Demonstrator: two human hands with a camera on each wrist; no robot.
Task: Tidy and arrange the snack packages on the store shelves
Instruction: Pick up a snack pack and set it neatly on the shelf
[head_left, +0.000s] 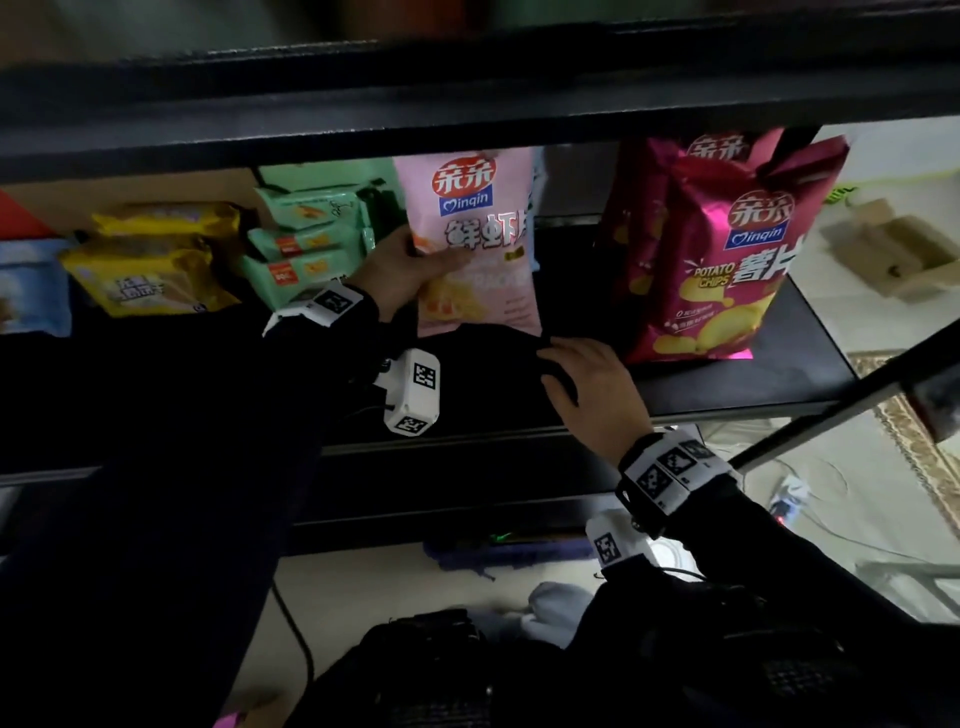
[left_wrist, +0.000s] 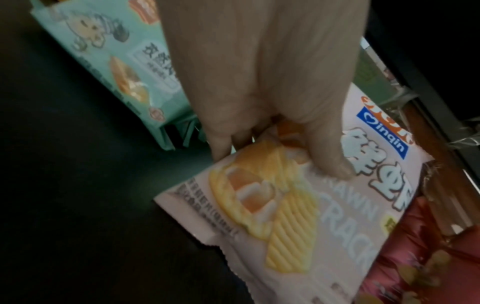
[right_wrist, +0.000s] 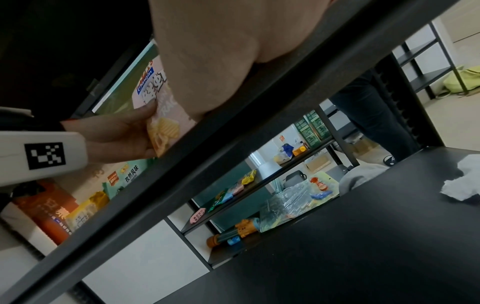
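A pink prawn cracker bag (head_left: 478, 234) stands upright on the black shelf (head_left: 727, 384). My left hand (head_left: 426, 260) grips its left edge, with the thumb on the front and the fingers behind. The left wrist view shows the thumb (left_wrist: 330, 160) pressing the pink bag (left_wrist: 298, 216). My right hand (head_left: 571, 364) rests on the shelf just below and right of the bag, fingers loosely bent, with nothing seen in it. Two magenta potato chip bags (head_left: 727, 260) stand upright to the right. The right wrist view shows the pink bag (right_wrist: 166, 123) beyond the shelf's front rail (right_wrist: 233, 144).
Green snack packs (head_left: 306, 244) lie stacked left of the pink bag, touching my left wrist area. Yellow packs (head_left: 150, 265) and a blue pack (head_left: 31, 286) lie further left. An upper shelf board (head_left: 467, 114) hangs close above. A cardboard box (head_left: 893, 249) sits beyond the shelf's right end.
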